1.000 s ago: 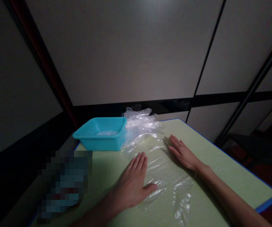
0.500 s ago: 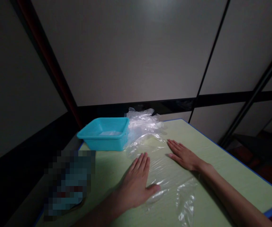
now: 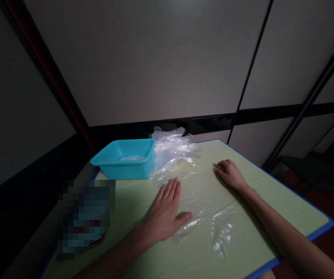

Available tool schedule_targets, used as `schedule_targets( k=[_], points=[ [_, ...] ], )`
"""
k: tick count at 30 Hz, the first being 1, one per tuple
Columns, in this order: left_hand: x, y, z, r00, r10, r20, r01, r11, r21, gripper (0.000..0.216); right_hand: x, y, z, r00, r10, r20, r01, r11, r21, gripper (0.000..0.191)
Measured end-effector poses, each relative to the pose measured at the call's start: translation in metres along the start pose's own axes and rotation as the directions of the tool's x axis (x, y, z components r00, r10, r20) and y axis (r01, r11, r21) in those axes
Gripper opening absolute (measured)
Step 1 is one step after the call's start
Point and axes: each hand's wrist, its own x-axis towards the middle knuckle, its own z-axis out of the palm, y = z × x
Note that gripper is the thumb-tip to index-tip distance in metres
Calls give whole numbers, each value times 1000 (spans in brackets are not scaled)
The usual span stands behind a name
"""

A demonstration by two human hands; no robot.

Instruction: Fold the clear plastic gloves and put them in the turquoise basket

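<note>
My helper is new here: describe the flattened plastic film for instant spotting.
Find the pale green table with blue edging. On it, clear plastic film lies mostly between the left hand and the right hand. Unlike the bunched, whitish plastic heap beside the turquoise basin, it is spread nearly flat, letting the green show through.

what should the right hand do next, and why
I'd probably bring the right hand down to smooth the near end of the clear plastic: that end looks crumpled, while the left hand lies flat at the left side and could steady it. The right hand's fingers are curled, so they'd likely need flattening.
</note>
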Motion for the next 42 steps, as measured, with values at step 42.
schedule_targets(
  k=[42],
  points=[
    [109, 0, -6, 984, -163, -75, 58, 687, -724, 16, -58, -3, -29, 988, 21, 150, -106, 802, 587, 36]
  ],
)
